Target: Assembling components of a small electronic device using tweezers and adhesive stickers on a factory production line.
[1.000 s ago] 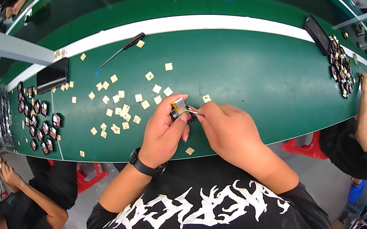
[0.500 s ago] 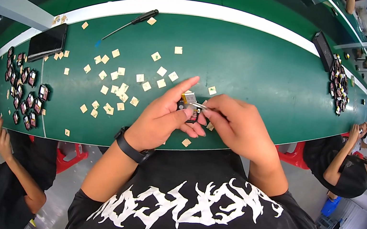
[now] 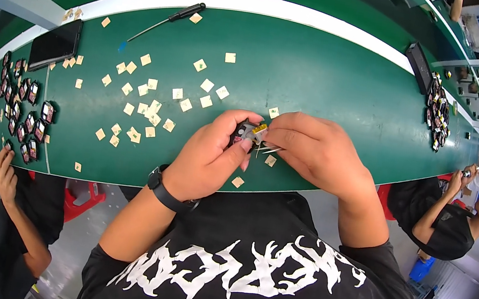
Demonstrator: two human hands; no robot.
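Note:
My left hand (image 3: pixel 213 150) is closed around a small black electronic device housing (image 3: pixel 241 132), its thumb pressed along the near side. At the housing's right side a part with a yellow-taped end (image 3: pixel 260 129) stands up, touching the fingertips of my right hand (image 3: pixel 318 151). Metal tweezers (image 3: pixel 271 150) lie in the closed right hand, their tips pointing left toward the housing. My right fingers hide part of the yellow-ended part, and whether they pinch it I cannot tell. Several cream square stickers (image 3: pixel 206 86) are scattered on the green table (image 3: pixel 328 75) left of my hands.
A screwdriver (image 3: pixel 169 20) and a black tray (image 3: pixel 57 46) lie toward the back left. Similar black devices (image 3: pixel 28 124) are grouped at left, with another pile (image 3: pixel 438 116) at far right. A co-worker's hand (image 3: pixel 6 175) reaches the table's left edge; another person (image 3: pixel 450 213) sits at right.
My left index finger, stretched out before, has curled round the housing. The silver flat part with yellow tape has tilted, showing its yellow end. My right hand has turned, with the tweezers lower.

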